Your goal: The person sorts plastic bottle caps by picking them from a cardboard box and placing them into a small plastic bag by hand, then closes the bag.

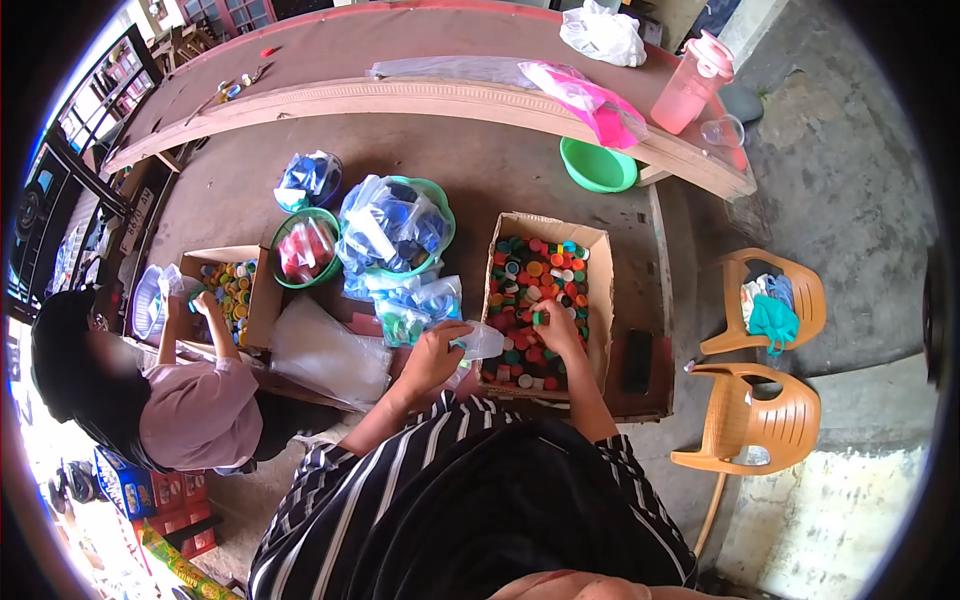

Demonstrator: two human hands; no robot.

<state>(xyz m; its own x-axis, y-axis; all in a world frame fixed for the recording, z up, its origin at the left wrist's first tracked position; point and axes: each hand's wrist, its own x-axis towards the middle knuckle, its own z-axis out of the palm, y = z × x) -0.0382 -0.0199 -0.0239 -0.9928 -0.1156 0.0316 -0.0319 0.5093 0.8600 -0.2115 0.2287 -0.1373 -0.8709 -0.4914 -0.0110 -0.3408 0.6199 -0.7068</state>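
My left hand is closed on a small clear plastic bag, which sticks out to the right over the near-left edge of a cardboard box. Inside that box lie many bottle caps in red, orange, green, white and blue. Over the caps, my right hand has its fingers bent together around a green bottle cap. Left of my left hand, a flat stack of clear plastic bags lies on the table. Filled bags of blue and green caps are piled just beyond it.
Green basins of filled bags and of red ones stand ahead. On the left, a co-worker reaches into another cap box. A green bowl, a raised ledge with a pink jug and orange chairs are around.
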